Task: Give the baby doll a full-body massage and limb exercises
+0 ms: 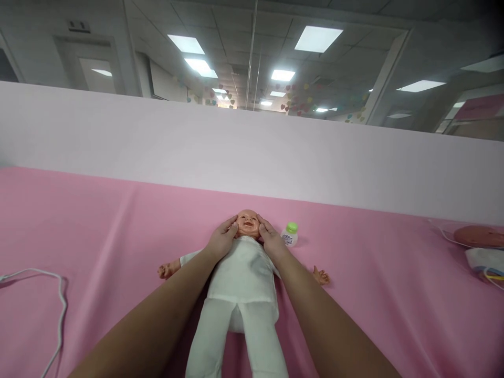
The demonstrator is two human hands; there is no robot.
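Observation:
A baby doll (244, 270) with a white cloth body lies on its back, its head toward the far side and its arms spread out. My left hand (223, 239) cups one side of the doll's head, fingers laid along the cheek. On the opposite side, my right hand (271, 239) holds the head in the same way, so the head sits between both palms. Just right of my right hand stands a small clear bottle (290, 235) with a green cap and a printed label. My forearms cover parts of the doll's arms.
A pink sheet (129, 236) covers the surface, with a white low wall (197, 142) behind it and glass above. At the left lies a white cable (61, 299). Near the right edge are a brownish oval item (478, 235) and a folded white cloth-like item (486, 260).

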